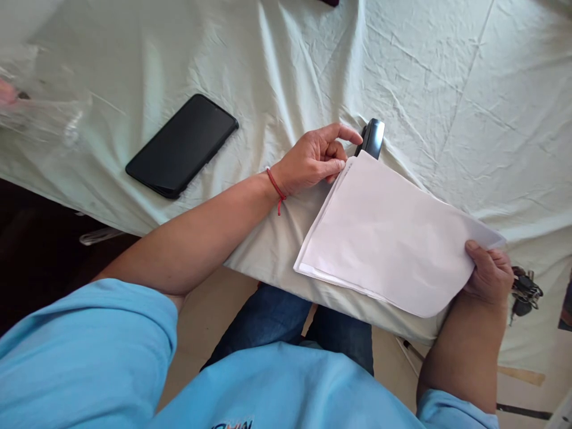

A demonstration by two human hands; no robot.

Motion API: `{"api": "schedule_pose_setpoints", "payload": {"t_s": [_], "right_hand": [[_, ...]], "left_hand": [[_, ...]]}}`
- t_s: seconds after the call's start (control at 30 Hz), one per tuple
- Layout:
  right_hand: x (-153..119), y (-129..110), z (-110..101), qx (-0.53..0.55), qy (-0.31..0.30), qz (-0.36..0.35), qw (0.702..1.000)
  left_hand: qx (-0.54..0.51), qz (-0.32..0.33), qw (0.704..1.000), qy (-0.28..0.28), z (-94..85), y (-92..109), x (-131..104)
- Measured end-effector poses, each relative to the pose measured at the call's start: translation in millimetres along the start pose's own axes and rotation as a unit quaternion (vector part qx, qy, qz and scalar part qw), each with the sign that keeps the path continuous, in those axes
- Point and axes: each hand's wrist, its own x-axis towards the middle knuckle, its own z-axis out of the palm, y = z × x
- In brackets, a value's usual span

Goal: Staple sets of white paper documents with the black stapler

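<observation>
I see a pale green cotton tablecloth (pixel 424 77), heavily creased with sharp fold lines, draped over the table edge. On it lies a thin stack of white rectangular paper sheets (pixel 384 232), matte and smooth, its edges slightly fanned at the lower left corner and its lower right part hanging past the table edge. My left hand (pixel 313 158), with a red thread bracelet (pixel 277 189) at the wrist, has its fingers curled at the stack's top corner, thumb and forefinger pinching there and touching a glossy black plastic stapler (pixel 372 138) whose rounded end pokes out just behind the paper. My right hand (pixel 489 271) grips the stack's far right corner, thumb on top and fingers wrapped underneath. To the left, well apart from the paper, a black slab-shaped smartphone (pixel 183 145) rests face up with a dark, glassy screen. Crinkled clear plastic wrap (pixel 40 107) sits at the left edge. A bunch of dark metal keys (pixel 524 292) lies just beside my right hand.
</observation>
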Motion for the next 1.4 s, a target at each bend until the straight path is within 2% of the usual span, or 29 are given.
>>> {"api": "schedule_pose_setpoints", "payload": {"t_s": [0.43,0.53,0.7,0.8,1.03,1.4], "right_hand": [[0,0,1,-0.02,0.006,0.0,1.0],[-2,-1,4,-0.037,-0.013,0.003,0.999],[-11,-6,11,-0.038,-0.071,-0.04,0.996],[-13,-9,10,-0.053,-0.091,-0.043,0.994],[-15,-11,8,-0.079,-0.092,-0.05,0.991],[-11,-10,7,-0.076,-0.112,-0.046,0.99]], "left_hand": [[-0.003,-0.015,1.0,-0.002,2.0,6,-2],[0.005,-0.014,1.0,-0.003,1.9,5,-2],[0.007,-0.011,1.0,0.011,2.3,2,-2],[0.004,-0.006,1.0,0.015,2.9,1,-2],[0.012,-0.013,1.0,0.016,4.5,0,-4],[0.032,0.018,0.999,-0.009,2.1,-2,-1]]}}
